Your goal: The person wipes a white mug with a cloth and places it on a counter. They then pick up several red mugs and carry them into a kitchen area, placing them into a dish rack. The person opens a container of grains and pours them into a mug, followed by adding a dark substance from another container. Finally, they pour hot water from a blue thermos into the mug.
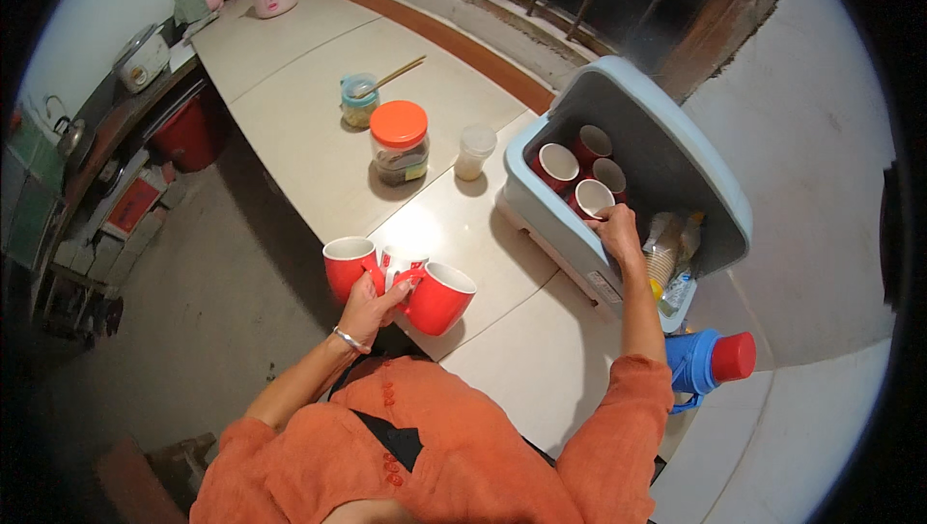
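**Gathering red cups out of the grey box**

We judge that we are midway through taking cups from the box. Our left hand (372, 304) is closed through the handles of a bunch of red cups (401, 283) with white insides, at least two and perhaps a third between them, held above the near edge of the pale counter (290, 109). Our right hand (618, 227) reaches over the wall of the grey-blue box (666, 138), fingers curled at the rim of the nearest cup in the box (592, 198); we cannot tell whether they have closed on it. Three more cups stand just behind it. Paper cups and bottles sit in the box's right corner, and a blue flask with a red cap (710, 362) lies just beside the box.

Next, we think, the right hand needs a firm hold on that rim or handle and a straight lift clear of the wall, while the left keeps its load level
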The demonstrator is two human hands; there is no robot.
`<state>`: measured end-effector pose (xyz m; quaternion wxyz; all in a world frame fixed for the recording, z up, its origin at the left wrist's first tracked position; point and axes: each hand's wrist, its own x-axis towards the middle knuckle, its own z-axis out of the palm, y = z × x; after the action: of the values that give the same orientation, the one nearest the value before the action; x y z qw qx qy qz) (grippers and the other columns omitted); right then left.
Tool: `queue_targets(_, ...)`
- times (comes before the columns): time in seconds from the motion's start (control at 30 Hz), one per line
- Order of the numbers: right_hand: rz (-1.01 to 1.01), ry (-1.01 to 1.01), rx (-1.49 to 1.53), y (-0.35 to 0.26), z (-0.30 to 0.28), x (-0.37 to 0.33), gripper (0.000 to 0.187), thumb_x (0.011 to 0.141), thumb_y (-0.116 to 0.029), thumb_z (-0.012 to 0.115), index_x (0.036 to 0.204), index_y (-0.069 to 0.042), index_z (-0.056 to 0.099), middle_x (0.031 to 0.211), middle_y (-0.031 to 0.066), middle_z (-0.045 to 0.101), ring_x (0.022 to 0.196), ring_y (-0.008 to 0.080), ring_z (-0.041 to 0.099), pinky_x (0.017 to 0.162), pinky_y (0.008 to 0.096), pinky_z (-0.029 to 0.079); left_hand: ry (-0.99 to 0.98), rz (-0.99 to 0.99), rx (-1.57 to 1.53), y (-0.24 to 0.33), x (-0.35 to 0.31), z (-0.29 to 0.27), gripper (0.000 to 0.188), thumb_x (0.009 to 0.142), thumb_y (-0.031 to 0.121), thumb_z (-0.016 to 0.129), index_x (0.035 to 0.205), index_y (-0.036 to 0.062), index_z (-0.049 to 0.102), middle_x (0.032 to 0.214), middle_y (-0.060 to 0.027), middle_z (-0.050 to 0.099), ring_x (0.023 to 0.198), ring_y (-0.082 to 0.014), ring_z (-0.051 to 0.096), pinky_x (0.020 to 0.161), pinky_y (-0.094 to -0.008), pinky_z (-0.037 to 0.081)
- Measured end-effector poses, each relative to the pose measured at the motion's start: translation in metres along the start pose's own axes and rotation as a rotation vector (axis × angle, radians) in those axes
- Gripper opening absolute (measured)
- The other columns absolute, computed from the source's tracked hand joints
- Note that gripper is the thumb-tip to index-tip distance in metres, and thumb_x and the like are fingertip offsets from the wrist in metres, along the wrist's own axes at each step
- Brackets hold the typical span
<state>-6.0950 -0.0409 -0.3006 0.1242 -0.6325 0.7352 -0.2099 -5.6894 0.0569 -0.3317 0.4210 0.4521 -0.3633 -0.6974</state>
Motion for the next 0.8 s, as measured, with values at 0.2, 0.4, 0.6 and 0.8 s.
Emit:
queue_targets(0.2,0.109,-0.17,0.051,0.008,0.004,0.009,0.031,0.074,-0.02,0.076,0.093,0.003,0.07,0.085,0.0235,0.067,0.073,0.0243,0.067,0.071,0.036,0.05,0.016,0.088,0.006,0.001,-0.001,0.009,0.026,0.089,0.022,0.062,0.106,0.0054,0.052,0.078,0.003,0.058,0.049,-0.0002,0.038,0.041,-0.016,0.025)
queue_targets(0.4,-0.08,0.15,0.091,-0.063,-0.027,-0.051,0.036,0.077,-0.013,0.071,0.111,-0.003,0.065,0.096,0.0172,0.068,0.078,0.0204,0.066,0.073,0.0321,0.052,-0.067,0.091,-0.009,0.007,-0.003,0.022,0.029,0.089,0.024,0.063,0.107,0.0045,0.052,0.085,0.0012,0.059,0.06,-0.0017,0.043,0.05,-0.0177,0.03)
queue_targets(0.6,-0.356,-0.521,0.304,-0.115,0.024,-0.108,0.064,0.075,-0.016,0.074,0.133,-0.014,0.047,0.11,0.0135,0.062,0.089,0.0241,0.062,0.079,0.0374,0.051,-0.181,0.054,0.012,-0.014,0.01,0.023,0.025,0.091,0.023,0.059,0.102,0.0022,0.051,0.088,-0.0025,0.06,0.082,-0.0098,0.058,0.076,-0.025,0.048)
queue_targets(0.8,-0.227,-0.626,0.576,-0.109,0.054,-0.121,0.032,0.075,-0.005,0.069,0.106,-0.002,0.06,0.08,0.0095,0.064,0.074,0.015,0.059,0.068,0.0304,0.047,-0.331,-0.024,-0.02,-0.001,0.005,0.035,0.028,0.095,0.033,0.051,0.097,0.0052,0.051,0.08,-0.0024,0.059,0.052,-0.005,0.05,0.043,-0.0182,0.037)
